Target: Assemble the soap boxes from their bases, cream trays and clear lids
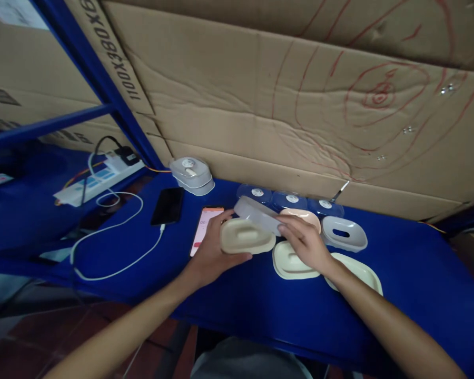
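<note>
My left hand (213, 247) grips a cream oval plastic tray (247, 238) with a raised bar in its middle, thumb below and fingers along its left end. In my right hand (304, 239) is the right end of a translucent white oval plastic tray (256, 211), tilted just above and behind the cream one. Whether the two pieces touch I cannot tell. Below my right hand lies another cream oval tray (292, 263). A peach oval piece (304, 216) sits behind that hand, partly covered. Under my right forearm is a further cream tray (359, 271).
A grey oval tray with a slot (343, 234) lies at right. Several clear lids (290, 200) line the cardboard wall (221, 95), near a thin pen-like tool (341, 190). Stacked clear containers (193, 176), two phones (167, 206), a white cable (114, 278) and a power strip (98, 181) are left.
</note>
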The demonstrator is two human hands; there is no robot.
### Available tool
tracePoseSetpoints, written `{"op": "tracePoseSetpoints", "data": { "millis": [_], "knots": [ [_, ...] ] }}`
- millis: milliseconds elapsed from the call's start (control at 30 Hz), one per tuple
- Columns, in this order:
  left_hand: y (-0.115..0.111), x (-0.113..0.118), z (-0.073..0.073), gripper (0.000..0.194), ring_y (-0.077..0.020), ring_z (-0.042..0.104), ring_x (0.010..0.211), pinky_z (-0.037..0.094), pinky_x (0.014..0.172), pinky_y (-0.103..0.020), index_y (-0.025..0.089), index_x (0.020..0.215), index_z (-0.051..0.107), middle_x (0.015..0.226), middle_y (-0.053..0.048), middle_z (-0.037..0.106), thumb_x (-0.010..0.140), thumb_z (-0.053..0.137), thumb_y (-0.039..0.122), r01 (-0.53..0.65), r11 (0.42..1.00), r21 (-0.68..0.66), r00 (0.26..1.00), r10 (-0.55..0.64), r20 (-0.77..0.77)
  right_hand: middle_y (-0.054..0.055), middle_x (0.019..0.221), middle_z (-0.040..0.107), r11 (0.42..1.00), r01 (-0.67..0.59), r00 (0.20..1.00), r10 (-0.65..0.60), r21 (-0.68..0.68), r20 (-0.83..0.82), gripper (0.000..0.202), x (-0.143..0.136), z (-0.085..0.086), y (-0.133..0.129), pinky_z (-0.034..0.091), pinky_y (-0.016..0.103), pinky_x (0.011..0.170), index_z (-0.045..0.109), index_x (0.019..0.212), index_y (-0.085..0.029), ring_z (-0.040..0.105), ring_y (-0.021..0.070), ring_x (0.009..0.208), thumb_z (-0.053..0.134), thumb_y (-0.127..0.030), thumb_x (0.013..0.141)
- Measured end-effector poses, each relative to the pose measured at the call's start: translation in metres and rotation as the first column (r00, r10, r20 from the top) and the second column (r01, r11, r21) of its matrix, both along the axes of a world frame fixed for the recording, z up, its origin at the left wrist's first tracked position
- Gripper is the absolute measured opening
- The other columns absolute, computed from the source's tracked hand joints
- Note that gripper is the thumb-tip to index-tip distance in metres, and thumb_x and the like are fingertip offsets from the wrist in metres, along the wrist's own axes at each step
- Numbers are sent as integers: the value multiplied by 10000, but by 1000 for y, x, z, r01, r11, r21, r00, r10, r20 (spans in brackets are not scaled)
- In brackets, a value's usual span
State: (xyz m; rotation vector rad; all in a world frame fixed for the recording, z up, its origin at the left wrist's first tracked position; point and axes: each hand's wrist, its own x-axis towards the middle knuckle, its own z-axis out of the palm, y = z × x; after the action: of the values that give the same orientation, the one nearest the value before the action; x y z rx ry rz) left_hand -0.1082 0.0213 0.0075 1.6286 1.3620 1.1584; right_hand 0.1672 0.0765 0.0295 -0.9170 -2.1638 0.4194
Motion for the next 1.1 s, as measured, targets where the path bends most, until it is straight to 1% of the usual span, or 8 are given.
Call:
{"op": "tracePoseSetpoints", "data": {
  "millis": [100,200,367,500,667,833,967,1100],
  "knots": [
    [17,15,4,1071,-344,541,1416,453,1197,-551,330,1551,362,1524,-105,504,685,984,431,49,998,-36,970,-39,239,68,1348,772,988,-94,992,82,124,95,307,14,11,-17,497,482,1123,649,1388,-282,705,250,1286,548,-219,1105],
    [27,34,7,1149,-330,556,1395,435,1210,-549,356,1572,331,1502,-89,514,645,1010,351,118,990,-78,905,-75,419,83,1364,756,982,-85,976,48,168,212,349,24,14,-25,477,503,1126,620,1421,-270,688,261,1300,533,-172,1097],
    [30,55,13,1184,-320,492,1464,352,1270,-534,382,1596,357,1568,-78,470,622,1013,228,278,953,-122,775,-148,614,157,1455,687,982,-63,961,11,179,275,431,33,-2,-27,496,587,1152,549,1483,-225,611,340,1417,637,-304,1068],
    [28,59,19,1228,-277,526,1437,349,1271,-477,399,1629,360,1517,-52,562,612,1000,147,378,898,-224,585,-44,810,170,1441,693,976,-77,968,25,203,250,477,34,-14,-27,536,594,1152,516,1503,-224,579,345,1469,661,-267,1050],
    [27,57,19,728,-250,660,1247,521,1060,-349,265,1424,648,1336,-72,714,767,954,330,487,821,-297,339,136,931,140,1454,701,981,-126,955,80,144,287,493,28,-16,-26,533,626,1178,521,1525,-276,568,340,1492,640,-238,1048],
    [30,56,3,269,-198,713,896,579,784,-299,181,1118,753,1013,-57,767,876,823,274,450,759,-470,335,344,877,98,1516,679,965,-250,894,200,76,402,374,22,-3,-4,540,618,1176,632,1438,-305,648,312,1413,610,-266,1067],
    [35,53,0,199,-177,715,868,590,765,-278,174,1085,752,994,-42,774,930,767,299,422,765,-486,251,417,874,64,1495,698,975,-213,913,177,60,369,328,14,15,21,544,575,1179,692,1387,-329,659,306,1396,627,-334,1066],
    [42,45,7,269,-186,735,935,617,813,-289,167,1177,746,1094,-63,791,967,756,335,354,817,-455,167,424,890,73,1709,476,976,-219,879,205,-18,429,545,3,18,31,449,627,1255,490,1625,-317,391,334,1618,572,-409,1095]
  ]
}}
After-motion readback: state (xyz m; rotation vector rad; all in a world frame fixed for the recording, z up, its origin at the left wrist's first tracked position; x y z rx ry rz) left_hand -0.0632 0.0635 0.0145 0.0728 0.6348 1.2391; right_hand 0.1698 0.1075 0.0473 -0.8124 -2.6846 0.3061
